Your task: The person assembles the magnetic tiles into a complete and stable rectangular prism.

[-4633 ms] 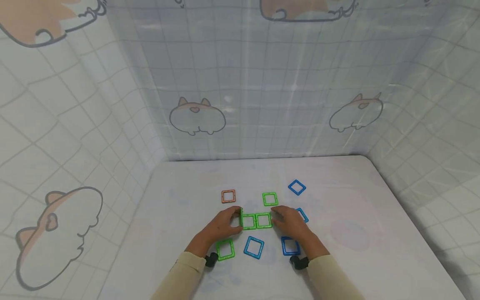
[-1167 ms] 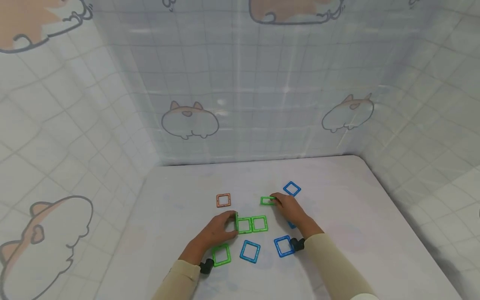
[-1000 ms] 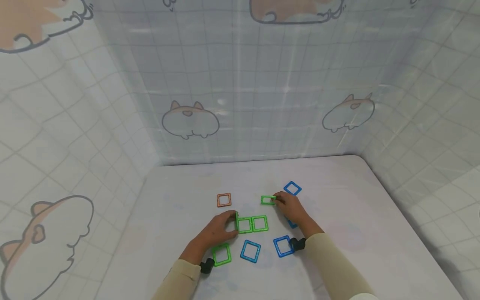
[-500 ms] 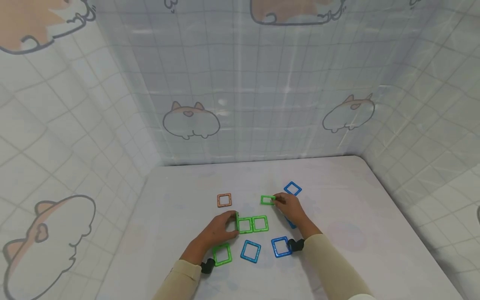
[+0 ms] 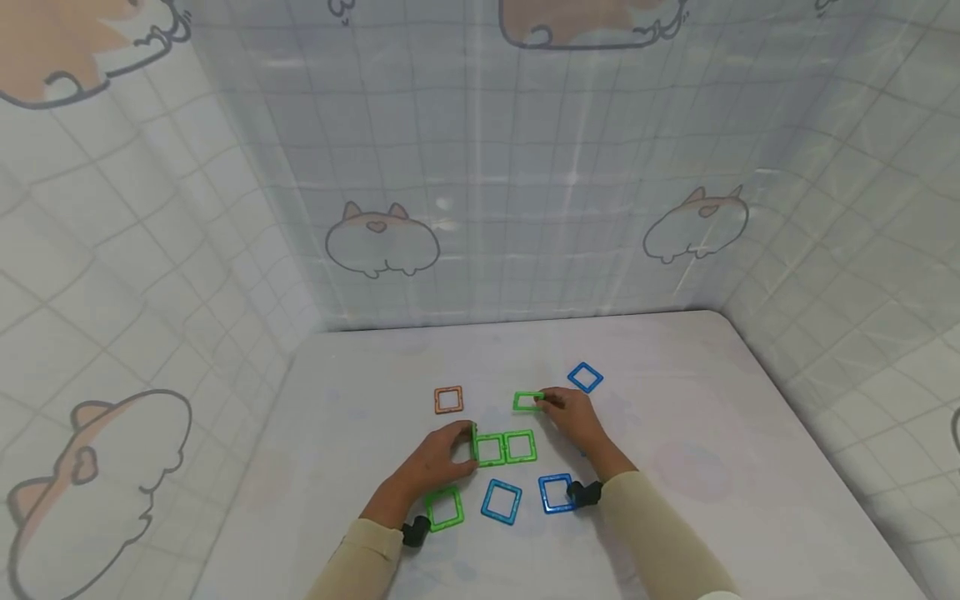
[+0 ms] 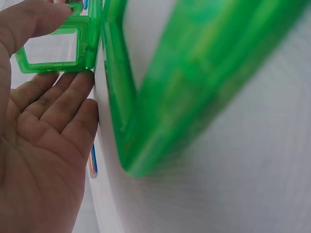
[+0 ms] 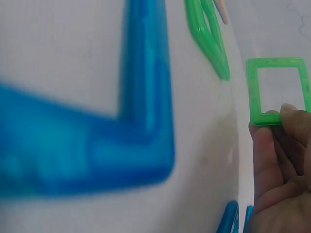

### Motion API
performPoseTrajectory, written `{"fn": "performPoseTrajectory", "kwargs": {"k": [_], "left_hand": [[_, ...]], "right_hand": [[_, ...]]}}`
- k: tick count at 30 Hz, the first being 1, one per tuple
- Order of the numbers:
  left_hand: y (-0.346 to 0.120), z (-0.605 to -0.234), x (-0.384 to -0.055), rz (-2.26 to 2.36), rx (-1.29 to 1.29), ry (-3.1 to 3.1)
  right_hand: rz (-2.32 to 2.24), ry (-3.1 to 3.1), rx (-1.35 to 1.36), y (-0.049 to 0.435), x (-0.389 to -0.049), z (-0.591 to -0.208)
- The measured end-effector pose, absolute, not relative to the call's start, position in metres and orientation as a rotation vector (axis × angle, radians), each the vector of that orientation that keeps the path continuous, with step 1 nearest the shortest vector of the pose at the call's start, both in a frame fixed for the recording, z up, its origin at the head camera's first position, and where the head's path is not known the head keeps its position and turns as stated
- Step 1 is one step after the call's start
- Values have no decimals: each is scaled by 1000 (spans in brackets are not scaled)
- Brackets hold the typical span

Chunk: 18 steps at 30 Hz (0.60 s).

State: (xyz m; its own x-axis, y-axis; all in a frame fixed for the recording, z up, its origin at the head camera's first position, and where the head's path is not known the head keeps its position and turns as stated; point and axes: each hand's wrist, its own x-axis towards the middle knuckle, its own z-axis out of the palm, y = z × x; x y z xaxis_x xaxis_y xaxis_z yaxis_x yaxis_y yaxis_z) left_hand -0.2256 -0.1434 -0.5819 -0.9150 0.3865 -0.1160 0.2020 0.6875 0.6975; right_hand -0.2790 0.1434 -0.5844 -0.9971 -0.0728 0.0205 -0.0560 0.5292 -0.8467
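In the head view my left hand holds an upright green magnetic tile between thumb and fingers, at the left end of two flat green tiles joined side by side. The left wrist view shows the fingers below that tile and the thumb above. Farther back, my right hand pinches another green square tile by its edge. That tile stands raised on edge in the right wrist view, thumb on one face and fingers behind.
An orange tile lies at the back left, a blue tile at the back right. Nearer are a green tile, a light blue tile and a darker blue tile beside the right wrist. Another blue tile is mostly hidden under the right hand.
My right hand has left the joined green tiles, picked up the green tile behind them and tilted it up. It has just shifted slightly left. The left hand keeps its hold.
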Motion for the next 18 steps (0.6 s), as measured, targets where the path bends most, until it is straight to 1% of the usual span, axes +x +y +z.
{"fn": "performPoseTrajectory", "kwargs": {"k": [9,18], "left_hand": [[-145,-583,-227,1059,476,2640],[-148,-584,-228,1080,475,2628]], "right_hand": [[-1532,2718,-230,131,-272,-578],[-1506,2657,-273,118,-266,-578]]}}
